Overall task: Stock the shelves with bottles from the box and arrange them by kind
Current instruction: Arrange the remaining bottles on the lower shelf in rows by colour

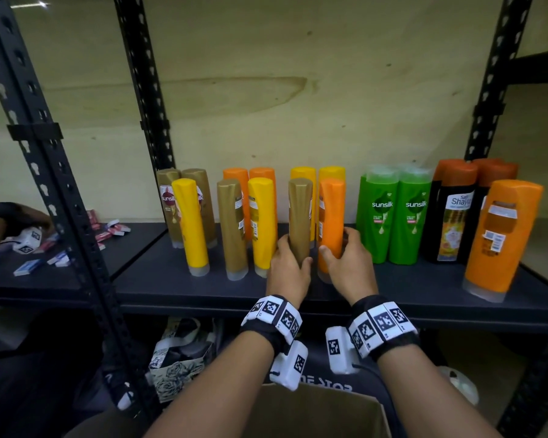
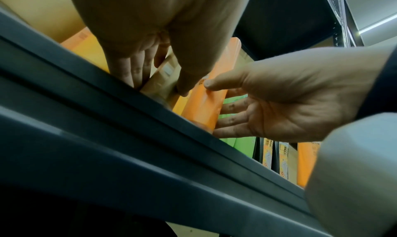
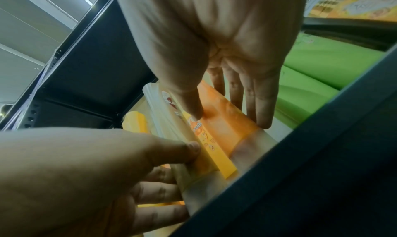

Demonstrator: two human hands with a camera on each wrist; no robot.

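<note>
Head view: left hand wraps the lower part of the gold bottle, right hand cups the orange bottle just beside it; both bottles stand cap-down on the shelf, long axes vertical, directly ahead of each hand, front row. Row is mixed: gold, yellow, orange interleaved, so my read is a sort is under way; green bottles and black bottles sit grouped to the right, a lone orange one nearer the front edge. Cardboard box is below the wrists. Left wrist view: fingers and thumb are clamped on the gold bottle's flat sides; right hand's thumb is on the orange bottle's face, fingers behind, fairly straight, a loose grasp. Right wrist view: same, thumb tip on the orange bottle's face near the label, fingers on its far side. Bodies are smooth, glossy plastic, flattened oval section, translucent caps as bases: narrow footprint, likely tippy if nudged sideways.
</note>
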